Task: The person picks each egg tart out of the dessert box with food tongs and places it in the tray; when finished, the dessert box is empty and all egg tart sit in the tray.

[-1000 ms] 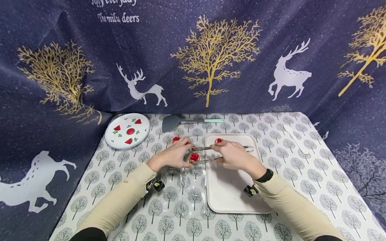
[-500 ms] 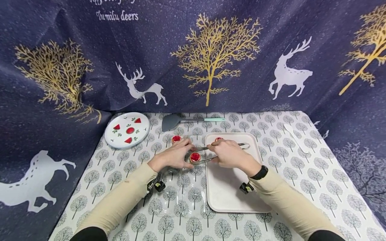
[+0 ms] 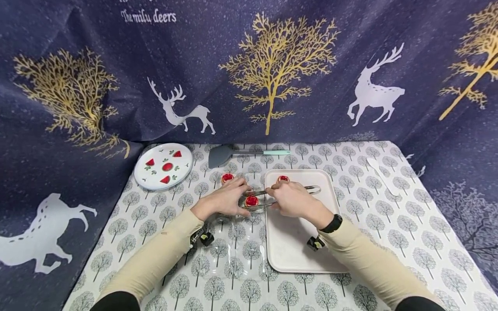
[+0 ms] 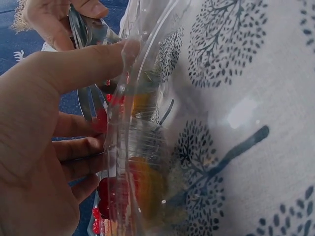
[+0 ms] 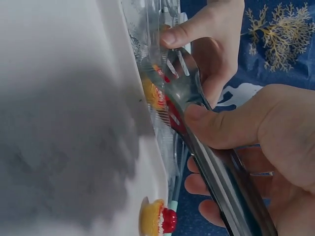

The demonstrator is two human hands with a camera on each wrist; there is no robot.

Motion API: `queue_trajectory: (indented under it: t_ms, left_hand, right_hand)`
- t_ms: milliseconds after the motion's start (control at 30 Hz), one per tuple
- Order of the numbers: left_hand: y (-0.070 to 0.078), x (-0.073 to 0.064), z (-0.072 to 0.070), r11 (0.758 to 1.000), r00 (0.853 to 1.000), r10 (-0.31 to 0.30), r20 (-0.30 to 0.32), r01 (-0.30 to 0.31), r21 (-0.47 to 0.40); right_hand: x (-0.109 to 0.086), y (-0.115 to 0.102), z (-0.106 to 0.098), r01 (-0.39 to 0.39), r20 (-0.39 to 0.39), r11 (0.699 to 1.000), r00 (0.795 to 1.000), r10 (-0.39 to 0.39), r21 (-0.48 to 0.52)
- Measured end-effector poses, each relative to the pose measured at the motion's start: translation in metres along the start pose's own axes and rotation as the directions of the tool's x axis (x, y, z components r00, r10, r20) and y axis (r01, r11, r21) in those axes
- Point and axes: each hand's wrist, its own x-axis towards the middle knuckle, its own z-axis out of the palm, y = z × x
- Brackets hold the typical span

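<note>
My right hand [image 3: 295, 199] holds metal tongs [image 5: 224, 177], thumb on one arm and fingers on the other. The slotted tong heads stand on either side of a small red-topped tart [image 3: 251, 201], which sits in a clear plastic container [image 3: 244, 259]. At the container's far part, my left hand [image 3: 222, 199] grips its rim; in the left wrist view the thumb lies over the plastic edge and the fingers reach beyond. A second tart [image 3: 227, 177] shows behind the left hand. Another tart [image 5: 156, 219] sits on the white tray [image 3: 303, 259], partly behind my right hand in the head view.
A round plate [image 3: 163, 166] with watermelon pictures stands at the back left. Beside it lies a grey spatula [image 3: 221, 156] with a mint handle. A white spoon [image 3: 383, 176] lies at the right, and a patterned cloth hangs behind the table.
My right hand has shifted slightly left with the tongs, whose heads sit further around the tart. The left hand stays in place on the container.
</note>
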Motion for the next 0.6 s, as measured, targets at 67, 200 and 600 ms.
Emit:
queue_trajectory:
  t_ms: [67, 200, 600]
  left_hand:
    - [-0.0002, 0.0003, -0.0002, 1.0, 1.0, -0.006, 0.005, 0.006, 0.003]
    - [-0.0007, 0.0, 0.0005, 1.0, 1.0, -0.022, 0.02, 0.022, -0.003]
    - [-0.001, -0.0014, -0.001, 1.0, 0.999, -0.02, 0.025, 0.021, -0.014]
  right_hand:
    - [-0.001, -0.0001, 0.0005, 0.007, -0.02, 1.0, 1.0, -0.008, -0.009]
    - [-0.0032, 0.0001, 0.0017, 0.018, -0.041, 1.0, 0.999, -0.019, -0.022]
    - [-0.0048, 0.0017, 0.0035, 0.013, -0.046, 1.0, 0.999, -0.014, -0.013]
